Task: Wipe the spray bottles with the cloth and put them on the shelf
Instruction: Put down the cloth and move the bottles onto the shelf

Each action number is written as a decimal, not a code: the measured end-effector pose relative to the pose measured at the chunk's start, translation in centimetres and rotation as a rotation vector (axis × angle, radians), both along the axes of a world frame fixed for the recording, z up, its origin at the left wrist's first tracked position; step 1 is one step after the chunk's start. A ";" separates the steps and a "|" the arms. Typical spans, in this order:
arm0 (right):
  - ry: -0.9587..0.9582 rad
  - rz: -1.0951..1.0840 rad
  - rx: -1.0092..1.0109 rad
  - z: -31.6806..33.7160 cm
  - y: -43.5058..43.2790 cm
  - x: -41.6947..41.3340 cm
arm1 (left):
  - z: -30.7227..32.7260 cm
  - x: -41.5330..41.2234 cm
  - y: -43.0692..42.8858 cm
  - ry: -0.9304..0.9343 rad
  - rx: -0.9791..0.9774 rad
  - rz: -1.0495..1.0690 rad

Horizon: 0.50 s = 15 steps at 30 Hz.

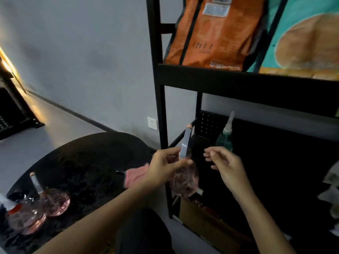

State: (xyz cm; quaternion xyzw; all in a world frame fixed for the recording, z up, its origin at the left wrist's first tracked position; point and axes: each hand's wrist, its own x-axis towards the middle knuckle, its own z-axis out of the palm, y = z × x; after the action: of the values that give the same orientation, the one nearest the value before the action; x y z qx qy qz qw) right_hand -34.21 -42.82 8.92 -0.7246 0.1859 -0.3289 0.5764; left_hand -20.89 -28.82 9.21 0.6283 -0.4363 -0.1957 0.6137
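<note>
Spray bottle [184, 180]: translucent pink, glossy, glass or plastic unclear; cloth [136, 175]: pink, soft matt fabric; table [88, 162]: black, mottled, rough-looking top; shelf [159, 99]: black matt metal frame; orange bag [214, 33]: crinkled glossy film.

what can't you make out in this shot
Head view only:
Print on the orange bag: blurred.
Pink cloth: right part hidden behind the left hand.
Held pink bottle: blurred, partly covered by that hand.
Shelf level behind the green bottle: too dark.
Nearest table bottle: blurred, top cut by the left edge.
</note>
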 end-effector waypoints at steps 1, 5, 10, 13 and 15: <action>0.008 -0.021 0.002 -0.2 -0.7 -0.9 | -0.2 -0.5 -1.3 0.013 -0.003 -0.024; 0.049 -0.101 0.009 -0.9 -3.7 -3.9 | -1.0 -2.2 -6.6 -0.012 0.012 -0.069; 0.051 -0.200 0.052 -1.3 -7.3 -7.1 | -2.1 -3.9 -12.9 0.019 0.044 -0.110; 0.064 -0.243 0.078 -2.0 -9.0 -8.4 | -3.0 -4.4 -16.1 0.034 0.046 -0.102; 0.095 -0.260 0.081 -2.7 -9.9 -9.1 | -3.6 -4.6 -17.9 0.053 0.058 -0.112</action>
State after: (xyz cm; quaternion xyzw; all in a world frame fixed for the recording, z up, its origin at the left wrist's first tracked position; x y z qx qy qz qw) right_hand -43.28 -52.75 6.22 -0.6853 0.3183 -0.3586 0.5481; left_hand -25.52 -46.75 5.58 0.6151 -0.4483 -0.2587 0.5948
